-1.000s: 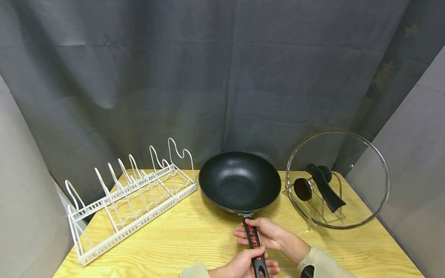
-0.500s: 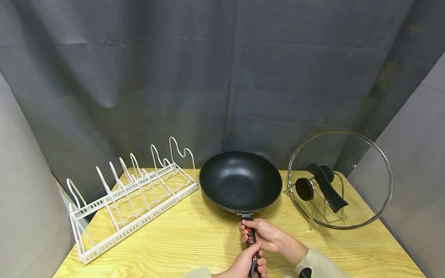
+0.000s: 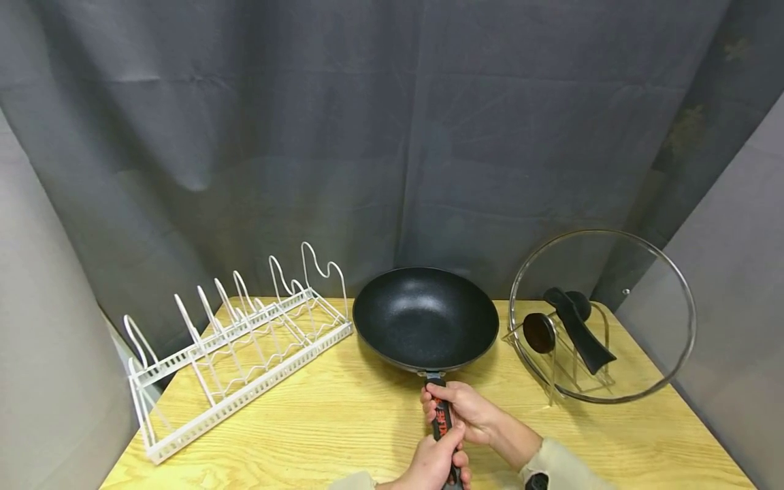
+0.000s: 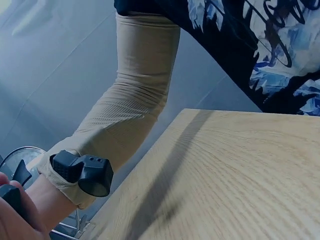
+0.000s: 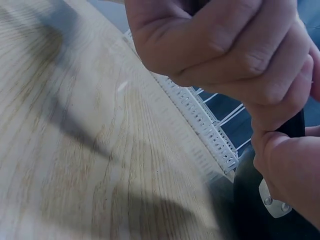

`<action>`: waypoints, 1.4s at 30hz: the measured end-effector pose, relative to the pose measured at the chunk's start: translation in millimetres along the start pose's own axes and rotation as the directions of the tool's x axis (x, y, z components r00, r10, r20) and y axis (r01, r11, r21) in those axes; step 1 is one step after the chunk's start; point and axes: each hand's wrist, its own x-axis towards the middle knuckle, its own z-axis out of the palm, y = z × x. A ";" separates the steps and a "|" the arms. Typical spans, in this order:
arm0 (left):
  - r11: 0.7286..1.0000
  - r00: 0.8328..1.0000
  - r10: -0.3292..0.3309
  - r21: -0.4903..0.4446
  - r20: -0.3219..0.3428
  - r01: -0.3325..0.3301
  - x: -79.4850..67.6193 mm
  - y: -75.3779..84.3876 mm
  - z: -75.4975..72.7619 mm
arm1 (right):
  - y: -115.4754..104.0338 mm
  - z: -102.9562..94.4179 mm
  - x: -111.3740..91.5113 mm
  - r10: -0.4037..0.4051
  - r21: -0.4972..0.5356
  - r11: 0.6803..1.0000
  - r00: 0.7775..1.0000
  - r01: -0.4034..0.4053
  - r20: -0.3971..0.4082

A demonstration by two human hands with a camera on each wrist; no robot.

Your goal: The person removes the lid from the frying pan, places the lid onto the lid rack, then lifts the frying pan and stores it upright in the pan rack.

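A black wok [image 3: 427, 320] stands in the middle of the head view, its handle [image 3: 441, 420] pointing toward the person. My right hand [image 3: 468, 408] grips the handle close to the pan, thumb along the top. Nearer the handle's end, my left hand [image 3: 431, 459] curls round it, thumb also on top. The two hands touch each other. In the right wrist view the left hand's fingers [image 5: 225, 45] wrap the handle, with the riveted bracket [image 5: 274, 200] of the wok below.
To the left stands a white wire pan rack [image 3: 245, 354] with upright dividers. At the right a glass lid [image 3: 649, 340] leans upright in a small wire stand [image 3: 553, 374], with a black handle-like piece [image 3: 578, 333] beside its knob. Under them is a wooden table [image 3: 306, 435]; a grey curtain [image 3: 306, 136] hangs behind.
The fingers of both hands have closed round the wok handle, where they lay more loosely before. The left hand has slid slightly up the handle. The wok stays at nearly the same spot.
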 end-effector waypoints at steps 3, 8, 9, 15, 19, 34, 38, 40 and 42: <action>0.998 0.999 0.044 0.049 -0.009 -0.043 -1.6 0.1 1.5 | -0.8 0.7 -1.9 0.000 0.005 1.000 1.000 -0.001 0.017; 0.994 0.998 0.057 0.098 -0.001 -0.057 -4.9 -0.9 0.9 | 0.6 0.5 -4.4 -0.020 -0.009 1.000 0.998 0.021 0.052; 0.992 0.998 0.061 0.110 -0.001 -0.060 -5.3 -1.3 0.9 | 1.0 0.3 -4.8 -0.023 -0.011 1.000 0.998 0.023 0.055; 0.976 0.994 0.108 0.195 -0.030 -0.100 -6.2 -5.9 0.6 | 4.1 -0.5 -5.4 -0.032 -0.018 0.999 0.998 0.033 0.062; 0.964 0.989 0.142 0.233 -0.034 -0.130 -4.9 -9.2 -1.5 | 4.5 -0.3 -4.9 -0.056 -0.021 0.998 0.994 0.058 0.097; 0.953 0.969 0.226 0.182 0.097 -0.241 -2.4 -0.4 -4.8 | -14.5 17.4 -6.3 -0.126 -0.095 0.986 0.989 0.133 0.083; 0.942 0.954 0.264 0.172 0.146 -0.287 -1.0 1.8 -6.8 | -18.9 19.9 -5.4 -0.146 -0.108 0.982 0.984 0.156 0.099; 0.935 0.944 0.283 0.172 0.171 -0.311 0.3 2.9 -7.8 | -20.8 20.8 -5.2 -0.155 -0.111 0.980 0.982 0.166 0.104; 0.930 0.935 0.291 0.167 0.203 -0.326 2.0 4.4 -8.7 | -22.8 21.7 -5.0 -0.165 -0.106 0.978 0.980 0.177 0.112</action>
